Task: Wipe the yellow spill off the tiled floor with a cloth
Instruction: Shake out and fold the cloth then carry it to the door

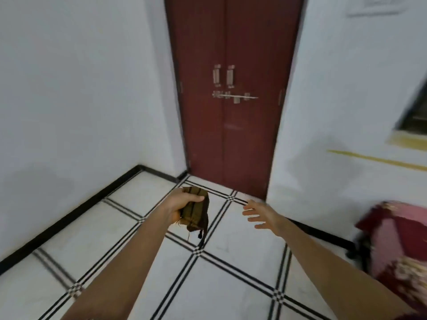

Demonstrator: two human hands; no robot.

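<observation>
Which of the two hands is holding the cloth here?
The left hand, its fingers closed around the bunched olive-brown cloth above the tiled floor. The right hand is open with fingers spread, holding nothing.

Looks like a home, entry corner or hallway. Dark red double door point(233, 93) with paired pull handles point(223, 76) and a sliding bolt latch point(234, 97), white painted walls point(76, 88) either side of it, white tiled floor point(231, 280) with black line grid and black skirting point(69, 218) running up to it. Right of the door, low down, a red and pink patterned fabric point(397, 241), blurred.
</observation>
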